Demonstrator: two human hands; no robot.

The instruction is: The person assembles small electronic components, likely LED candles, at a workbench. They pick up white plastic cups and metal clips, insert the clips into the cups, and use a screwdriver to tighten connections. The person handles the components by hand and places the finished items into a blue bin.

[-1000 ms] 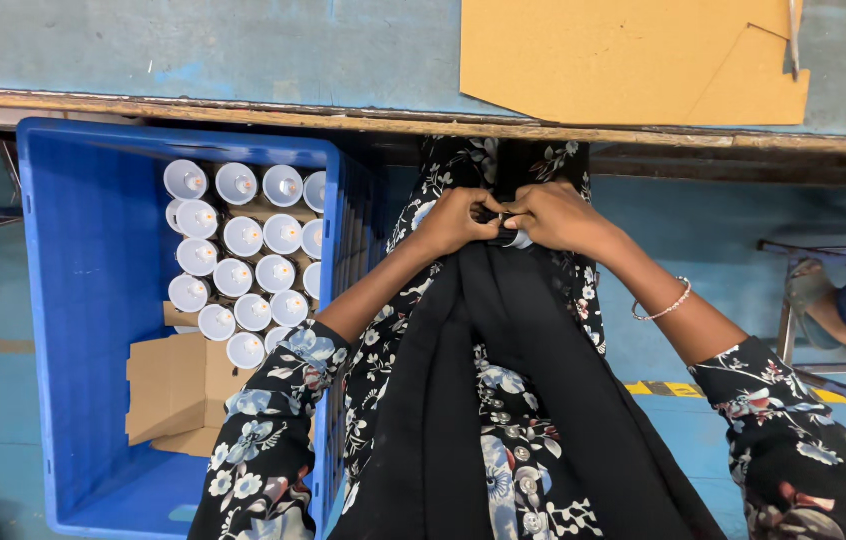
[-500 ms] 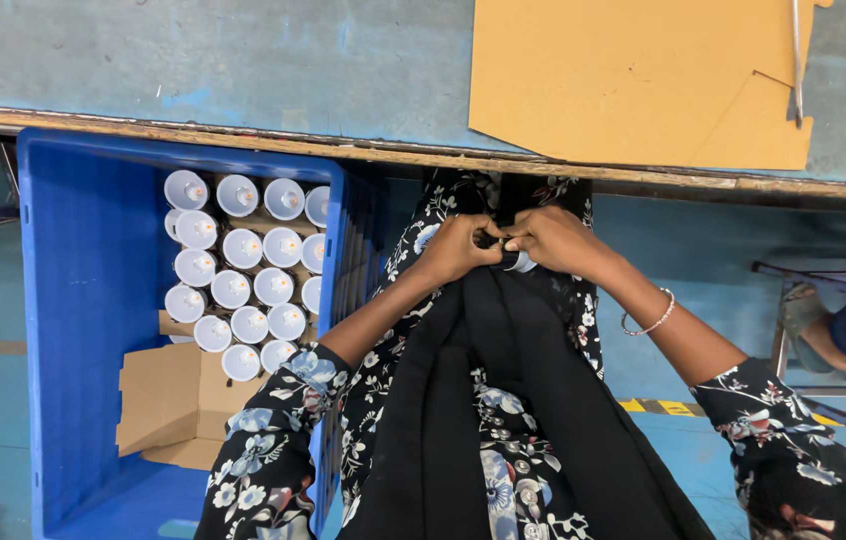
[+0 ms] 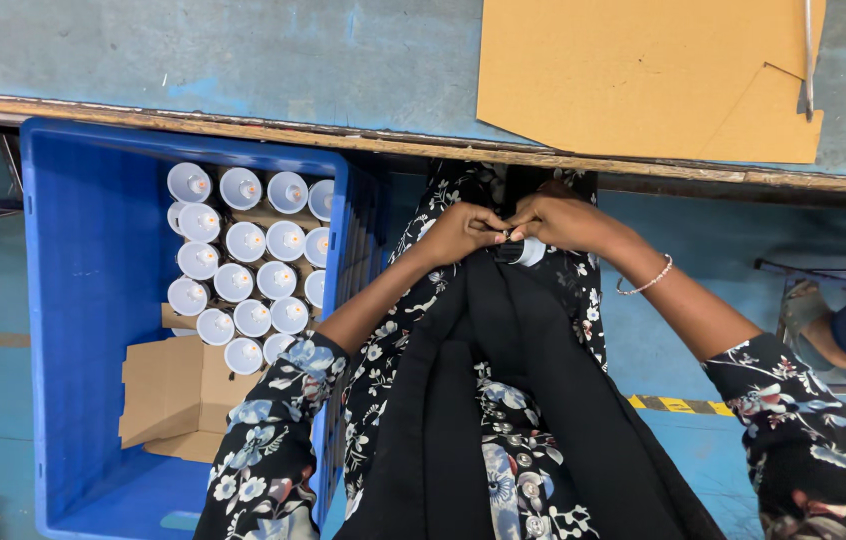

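- The left hand [image 3: 461, 232] and the right hand [image 3: 555, 220] meet fingertip to fingertip just below the edge of the worn blue-grey tabletop [image 3: 243, 60], both pinched on a small white and dark object [image 3: 521, 250] held between them; its exact kind is too hidden to tell.
- That small object sits at the top of a long black cloth [image 3: 503, 400] that hangs down the person's front, over a black floral-print garment [image 3: 423, 330].
- The right wrist, further from the tabletop edge than the hand, wears a thin pale beaded bracelet [image 3: 646, 283].
- A flat brown cardboard sheet [image 3: 643, 75] lies on the tabletop, directly above the hands in the head view.
- A deep blue plastic crate [image 3: 83, 300] stands on the floor below the tabletop edge, to the left of the left arm.
- Inside the crate, white cylindrical cans [image 3: 243, 265] stand upright in tight rows at the end nearest the tabletop.
- A folded brown cardboard piece [image 3: 168, 390] lies in the crate, touching the cans on the side away from the tabletop.
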